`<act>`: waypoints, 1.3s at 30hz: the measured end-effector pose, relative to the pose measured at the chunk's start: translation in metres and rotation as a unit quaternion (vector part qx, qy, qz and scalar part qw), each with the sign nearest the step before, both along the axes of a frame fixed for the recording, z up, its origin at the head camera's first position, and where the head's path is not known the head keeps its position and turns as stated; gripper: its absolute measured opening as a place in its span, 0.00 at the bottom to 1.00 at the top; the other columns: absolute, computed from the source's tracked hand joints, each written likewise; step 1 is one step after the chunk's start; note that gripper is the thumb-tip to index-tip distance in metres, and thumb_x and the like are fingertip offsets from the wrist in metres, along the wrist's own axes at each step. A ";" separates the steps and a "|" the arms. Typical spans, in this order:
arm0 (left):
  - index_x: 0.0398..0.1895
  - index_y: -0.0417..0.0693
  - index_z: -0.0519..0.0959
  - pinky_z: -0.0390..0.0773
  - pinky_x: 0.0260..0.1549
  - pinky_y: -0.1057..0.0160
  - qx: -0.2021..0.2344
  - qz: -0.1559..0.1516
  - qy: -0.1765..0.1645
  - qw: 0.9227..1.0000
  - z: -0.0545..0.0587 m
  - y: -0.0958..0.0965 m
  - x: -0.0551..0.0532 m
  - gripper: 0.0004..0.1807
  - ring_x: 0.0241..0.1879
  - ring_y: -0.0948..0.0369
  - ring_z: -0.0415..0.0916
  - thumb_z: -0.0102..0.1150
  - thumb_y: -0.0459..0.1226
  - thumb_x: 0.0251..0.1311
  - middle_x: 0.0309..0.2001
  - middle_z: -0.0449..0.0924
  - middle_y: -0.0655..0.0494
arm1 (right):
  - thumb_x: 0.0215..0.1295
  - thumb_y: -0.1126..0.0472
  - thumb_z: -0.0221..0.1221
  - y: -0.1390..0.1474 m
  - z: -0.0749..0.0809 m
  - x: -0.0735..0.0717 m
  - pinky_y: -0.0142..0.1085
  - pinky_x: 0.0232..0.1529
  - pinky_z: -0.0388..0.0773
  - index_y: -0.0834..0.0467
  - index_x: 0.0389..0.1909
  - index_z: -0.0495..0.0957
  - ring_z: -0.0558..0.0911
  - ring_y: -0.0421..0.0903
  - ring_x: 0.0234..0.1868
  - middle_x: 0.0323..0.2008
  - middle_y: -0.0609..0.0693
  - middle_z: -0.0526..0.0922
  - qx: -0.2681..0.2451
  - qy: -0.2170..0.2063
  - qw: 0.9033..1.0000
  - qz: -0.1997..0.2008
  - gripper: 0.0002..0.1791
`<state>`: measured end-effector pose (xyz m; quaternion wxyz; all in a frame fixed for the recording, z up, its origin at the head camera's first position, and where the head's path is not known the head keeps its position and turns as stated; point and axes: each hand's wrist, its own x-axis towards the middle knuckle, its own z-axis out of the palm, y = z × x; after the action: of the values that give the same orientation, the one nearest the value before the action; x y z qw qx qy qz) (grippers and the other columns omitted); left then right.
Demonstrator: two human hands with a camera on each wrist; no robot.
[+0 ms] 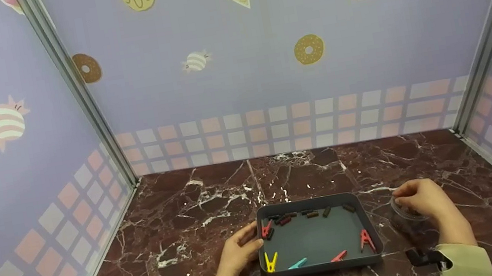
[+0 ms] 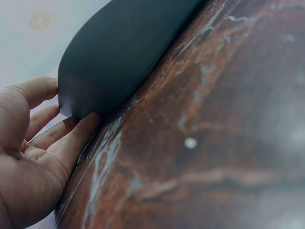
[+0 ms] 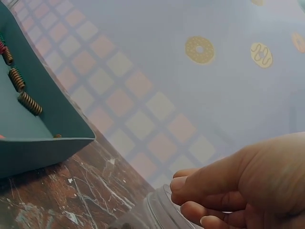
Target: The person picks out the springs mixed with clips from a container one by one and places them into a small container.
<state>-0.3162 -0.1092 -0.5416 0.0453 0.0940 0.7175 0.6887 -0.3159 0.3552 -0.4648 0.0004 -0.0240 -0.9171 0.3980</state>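
Note:
My left hand lies against the left wall of a dark grey rectangular tray. In the left wrist view its fingertips touch the outside of the tray's rounded corner, low by the tabletop. Inside the tray are several dark and brown coil springs along the back. Small clothespins lie there too, such as a yellow one and a red one. My right hand is at the mouth of a clear jar, thumb and fingertips drawn together over its rim. I cannot tell whether they pinch anything.
Under everything is a dark red marbled tabletop with white veins. Patterned lilac panels wall it in at the back and both sides, with metal posts at the corners. The jar stands to the right of the tray.

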 end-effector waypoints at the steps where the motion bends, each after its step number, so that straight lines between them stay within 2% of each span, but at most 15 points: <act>1: 0.72 0.30 0.68 0.86 0.54 0.55 0.000 0.000 0.000 1.000 0.000 0.000 0.000 0.34 0.68 0.36 0.73 0.64 0.31 0.64 0.70 0.68 0.26 | 0.70 0.65 0.62 -0.001 0.000 0.000 0.38 0.32 0.78 0.68 0.51 0.83 0.81 0.44 0.31 0.44 0.64 0.87 0.005 0.002 1.000 0.002 0.13; 11: 0.73 0.32 0.68 0.85 0.55 0.55 -0.011 0.002 0.000 1.000 -0.001 -0.001 -0.002 0.34 0.67 0.37 0.74 0.64 0.31 0.64 0.70 0.68 0.27 | 0.69 0.64 0.62 -0.009 0.004 0.000 0.38 0.32 0.79 0.68 0.53 0.82 0.85 0.53 0.37 0.46 0.65 0.87 0.023 0.012 1.000 0.009 0.16; 20: 0.73 0.30 0.68 0.85 0.55 0.55 -0.006 0.003 0.005 1.000 -0.001 0.000 -0.002 0.34 0.67 0.36 0.74 0.64 0.31 0.64 0.70 0.68 0.26 | 0.71 0.64 0.62 -0.021 0.007 -0.002 0.40 0.33 0.78 0.67 0.52 0.83 0.83 0.45 0.34 0.44 0.64 0.87 0.040 0.035 0.998 0.016 0.14; 23: 0.72 0.30 0.67 0.85 0.55 0.54 -0.003 0.002 0.004 1.000 -0.001 0.000 -0.001 0.34 0.67 0.36 0.74 0.64 0.31 0.64 0.70 0.68 0.26 | 0.71 0.64 0.62 -0.025 0.007 -0.003 0.43 0.35 0.79 0.67 0.51 0.83 0.84 0.47 0.35 0.43 0.63 0.87 0.048 0.044 0.998 0.020 0.13; 30: 0.73 0.30 0.68 0.86 0.54 0.54 -0.003 0.001 0.002 1.000 -0.001 0.000 -0.002 0.34 0.67 0.36 0.74 0.64 0.31 0.64 0.70 0.68 0.26 | 0.70 0.63 0.63 -0.037 0.008 -0.005 0.55 0.47 0.83 0.65 0.49 0.84 0.86 0.59 0.45 0.45 0.64 0.87 0.056 0.065 0.996 0.027 0.11; 39: 0.74 0.32 0.67 0.85 0.55 0.53 -0.011 0.001 -0.005 1.000 -0.001 -0.001 0.000 0.34 0.68 0.37 0.73 0.64 0.32 0.65 0.70 0.69 0.27 | 0.69 0.65 0.63 -0.056 0.004 -0.008 0.53 0.47 0.83 0.67 0.49 0.84 0.86 0.59 0.45 0.44 0.64 0.88 0.049 0.083 0.995 0.028 0.11</act>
<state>-0.3164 -0.1098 -0.5424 0.0489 0.0897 0.7250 0.6811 -0.3241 0.2989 -0.4603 0.0667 0.0348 -0.9327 0.3528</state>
